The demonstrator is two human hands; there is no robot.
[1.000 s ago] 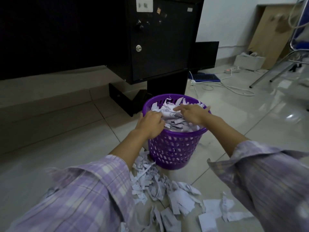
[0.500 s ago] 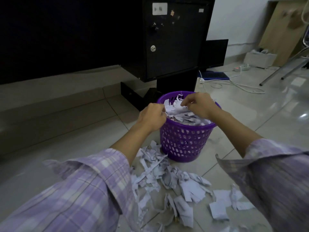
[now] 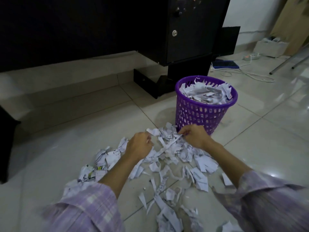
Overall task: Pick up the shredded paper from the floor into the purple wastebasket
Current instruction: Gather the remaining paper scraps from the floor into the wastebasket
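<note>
A purple wastebasket (image 3: 207, 116) stands on the tiled floor, filled to the rim with white paper scraps. In front of it a wide pile of shredded paper (image 3: 168, 158) covers the floor. My left hand (image 3: 139, 146) is down on the left part of the pile with its fingers curled into the scraps. At the pile's far edge, just before the basket's base, my right hand (image 3: 194, 135) curls its fingers on paper strips. Both hands are a little blurred, so the exact grip is unclear.
A black cabinet (image 3: 189, 30) on a black stand rises right behind the basket. White cables (image 3: 247, 74), a power strip (image 3: 250, 56) and a blue flat device (image 3: 225, 63) lie at the back right. Chair legs (image 3: 289, 62) slant in from the right edge.
Both hands have left the top of the basket and come down to the paper pile on the floor. The view has tilted down and shows more of the pile.
</note>
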